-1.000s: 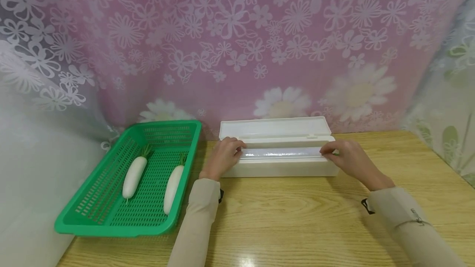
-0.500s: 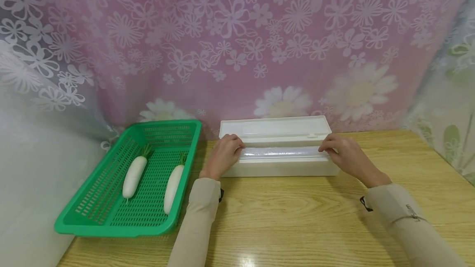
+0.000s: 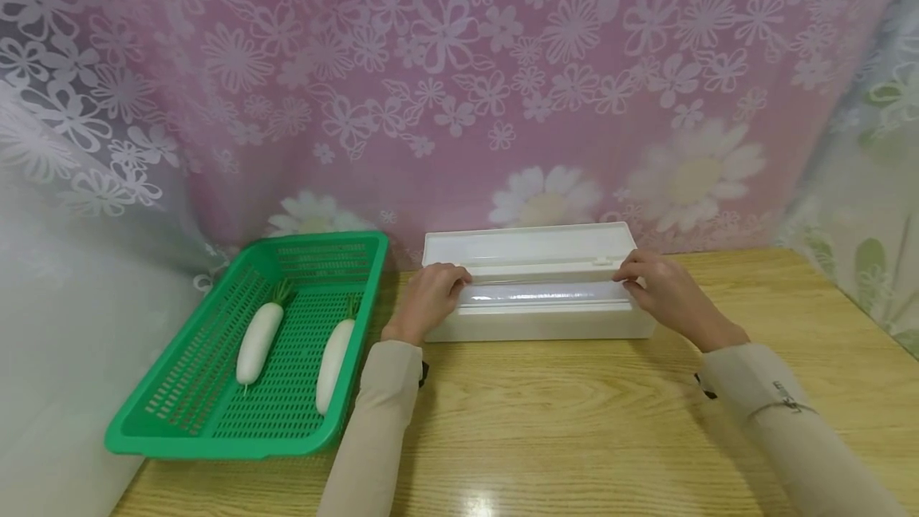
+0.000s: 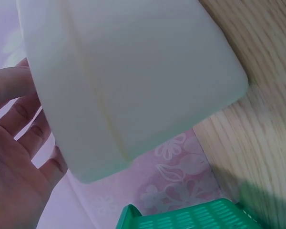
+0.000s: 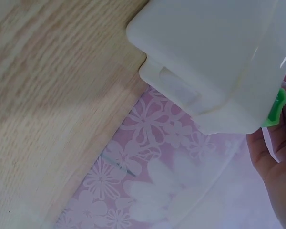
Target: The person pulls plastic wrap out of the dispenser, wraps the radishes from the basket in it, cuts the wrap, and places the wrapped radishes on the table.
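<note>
A long white cling film dispenser (image 3: 538,327) stands on the table with its lid (image 3: 527,246) tipped back. Shiny clear cling film (image 3: 542,293) shows along its opening. At the left end, my left hand (image 3: 425,301) pinches the film's edge between thumb and fingers. My right hand (image 3: 669,296) does the same at the right end, its fingertips close to the raised lid. The left wrist view shows the dispenser's end wall (image 4: 148,71) beside the curled fingers. In the right wrist view, a small green piece (image 5: 277,109) sits at the dispenser's edge, right by the fingers.
A green plastic basket (image 3: 215,447) on the left holds two white radishes, one in the middle (image 3: 259,344) and one (image 3: 334,368) along its right side. Behind the wooden table (image 3: 574,429) hangs a pink flowered curtain (image 3: 459,102).
My right hand has moved slightly back and to the left, up toward the lid, with the film edge. My left hand has barely shifted. Basket and radishes are unchanged.
</note>
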A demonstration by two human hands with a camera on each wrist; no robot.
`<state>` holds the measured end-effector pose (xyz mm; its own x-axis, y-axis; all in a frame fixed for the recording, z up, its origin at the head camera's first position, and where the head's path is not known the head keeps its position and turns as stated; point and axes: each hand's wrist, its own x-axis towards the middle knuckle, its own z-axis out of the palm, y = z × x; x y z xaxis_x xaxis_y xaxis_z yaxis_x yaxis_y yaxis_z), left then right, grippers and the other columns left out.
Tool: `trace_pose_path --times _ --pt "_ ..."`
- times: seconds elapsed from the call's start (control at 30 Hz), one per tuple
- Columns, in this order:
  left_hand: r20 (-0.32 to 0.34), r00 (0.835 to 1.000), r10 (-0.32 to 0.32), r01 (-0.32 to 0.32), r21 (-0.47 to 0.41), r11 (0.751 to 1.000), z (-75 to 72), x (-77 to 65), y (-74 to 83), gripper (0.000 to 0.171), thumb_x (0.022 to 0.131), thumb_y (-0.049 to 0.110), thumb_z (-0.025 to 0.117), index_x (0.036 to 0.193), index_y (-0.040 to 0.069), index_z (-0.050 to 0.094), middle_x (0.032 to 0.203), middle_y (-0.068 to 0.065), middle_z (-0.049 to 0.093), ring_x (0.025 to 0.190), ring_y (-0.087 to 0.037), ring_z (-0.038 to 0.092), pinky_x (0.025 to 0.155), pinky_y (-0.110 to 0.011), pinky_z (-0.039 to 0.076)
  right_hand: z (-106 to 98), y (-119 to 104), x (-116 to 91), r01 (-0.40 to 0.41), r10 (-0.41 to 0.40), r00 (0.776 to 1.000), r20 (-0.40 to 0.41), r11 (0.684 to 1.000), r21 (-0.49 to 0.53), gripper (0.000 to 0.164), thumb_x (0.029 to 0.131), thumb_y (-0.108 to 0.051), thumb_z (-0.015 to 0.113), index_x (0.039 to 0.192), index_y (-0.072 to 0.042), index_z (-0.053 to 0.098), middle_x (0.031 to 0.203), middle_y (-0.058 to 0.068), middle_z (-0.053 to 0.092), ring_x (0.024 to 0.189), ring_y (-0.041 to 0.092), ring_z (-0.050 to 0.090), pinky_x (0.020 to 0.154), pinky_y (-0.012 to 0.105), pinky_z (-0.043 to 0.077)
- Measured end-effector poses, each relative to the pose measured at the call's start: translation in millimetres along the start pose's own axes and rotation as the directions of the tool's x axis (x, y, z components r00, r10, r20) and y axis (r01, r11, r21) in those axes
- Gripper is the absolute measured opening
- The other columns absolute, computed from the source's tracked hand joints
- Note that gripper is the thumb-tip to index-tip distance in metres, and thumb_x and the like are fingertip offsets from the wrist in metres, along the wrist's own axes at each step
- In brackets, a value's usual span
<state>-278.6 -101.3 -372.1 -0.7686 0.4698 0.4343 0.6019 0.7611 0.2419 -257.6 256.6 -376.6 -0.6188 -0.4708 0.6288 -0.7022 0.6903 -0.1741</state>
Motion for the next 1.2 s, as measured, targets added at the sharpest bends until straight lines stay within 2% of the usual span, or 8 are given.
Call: trace_pose_path --times 0.13,0.3,0.43,0.7,1.03,1.2 --pt "0.024 1.0 -0.014 0.014 0.001 1.0 -1.6 0.3 -0.2 0.018 0.095 -0.005 0.065 0.101 0.006 0.078 0.098 -0.008 0.075 0.089 -0.022 0.07 0.079 -0.034 0.056 0.9 1.5 2.3 0.008 -0.009 0.999 -0.037 1.0 -0.012 0.024 0.074 0.023 0.074 0.081 0.0 0.074 0.079 0.007 0.065 0.067 0.021 0.061 0.057 0.038 0.052" --pt "0.004 1.0 -0.014 0.014 0.01 1.0 -2.8 0.8 -0.5 0.019 0.092 -0.008 0.067 0.099 0.006 0.078 0.095 -0.007 0.075 0.087 -0.021 0.07 0.077 -0.034 0.057 -1.1 2.2 2.3 -0.018 0.019 0.997 -0.073 1.0 0.011 0.027 0.071 0.025 0.075 0.087 0.003 0.069 0.082 0.011 0.067 0.068 0.025 0.065 0.059 0.041 0.053" --pt "-0.019 1.0 -0.009 0.009 0.014 1.0 -3.2 1.7 -0.6 0.02 0.091 -0.01 0.067 0.098 0.005 0.079 0.094 -0.007 0.076 0.086 -0.021 0.071 0.077 -0.034 0.057 -2.9 3.7 1.7 -0.045 0.047 0.996 -0.076 0.999 0.019 0.029 0.07 0.024 0.076 0.09 0.004 0.068 0.086 0.013 0.066 0.068 0.028 0.065 0.058 0.04 0.053" --pt "-0.047 0.999 -0.014 0.015 0.017 1.0 -3.5 1.3 0.6 0.019 0.089 -0.011 0.068 0.095 0.004 0.079 0.092 -0.008 0.076 0.083 -0.021 0.071 0.074 -0.032 0.057 -2.3 5.9 2.9 -0.012 0.013 0.997 -0.073 1.0 0.02 0.028 0.069 0.025 0.076 0.088 0.004 0.071 0.084 0.012 0.066 0.067 0.025 0.065 0.056 0.039 0.054" --pt "0.072 0.996 -0.045 0.041 0.048 0.998 -2.2 2.5 1.2 0.022 0.092 -0.007 0.066 0.1 0.007 0.081 0.096 -0.007 0.075 0.085 -0.023 0.063 0.075 -0.033 0.052 -3.8 6.1 3.1 -0.004 0.006 0.997 -0.073 1.0 0.029 0.028 0.069 0.025 0.077 0.085 0.003 0.071 0.083 0.009 0.065 0.066 0.025 0.066 0.056 0.038 0.054" --pt "0.075 0.995 -0.067 0.066 0.018 0.998 -3.0 2.3 0.8 0.014 0.091 -0.002 0.071 0.096 0.007 0.081 0.094 -0.005 0.074 0.086 -0.022 0.064 0.076 -0.032 0.053 -4.4 5.4 3.6 0.031 -0.029 0.997 -0.075 0.999 0.025 0.03 0.067 0.026 0.078 0.083 0.002 0.071 0.082 0.009 0.064 0.065 0.023 0.065 0.056 0.037 0.054"
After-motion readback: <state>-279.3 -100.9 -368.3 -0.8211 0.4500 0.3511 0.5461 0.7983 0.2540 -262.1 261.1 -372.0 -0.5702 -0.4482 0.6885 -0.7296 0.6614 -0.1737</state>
